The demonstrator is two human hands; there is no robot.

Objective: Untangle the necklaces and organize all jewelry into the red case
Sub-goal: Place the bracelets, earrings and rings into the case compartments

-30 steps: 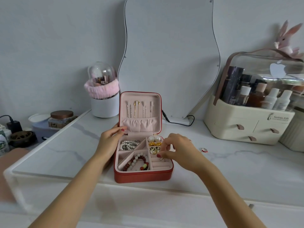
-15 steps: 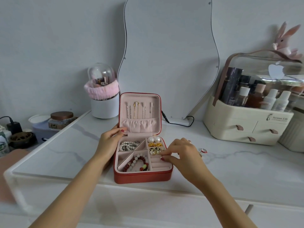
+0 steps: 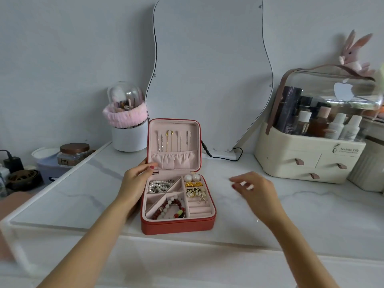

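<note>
The red case (image 3: 178, 227) lies open on the marble top, its lid (image 3: 198, 142) upright with several thin chains (image 3: 172, 140) hung inside. Its pink tray holds a pearl strand (image 3: 159, 186), a red and white bead bracelet (image 3: 170, 208), pearl earrings (image 3: 192, 177) and gold and black earrings (image 3: 194, 192). My left hand (image 3: 135, 181) grips the case at its back left corner, thumb on the lid's lower edge. My right hand (image 3: 255, 192) hovers over the table to the right of the case, blurred, fingers loosely spread, nothing plainly held.
A wavy mirror (image 3: 207, 69) leans on the wall behind the case, its black cable (image 3: 220, 156) trailing beside it. A cream cosmetics organizer (image 3: 307, 161) stands at the right. At back left stand a white brush holder (image 3: 128, 138) and a jar (image 3: 73, 152).
My right hand has left the earring compartment and swung right, over the spot where a small ring lay on the table. My left hand stays at the case.
</note>
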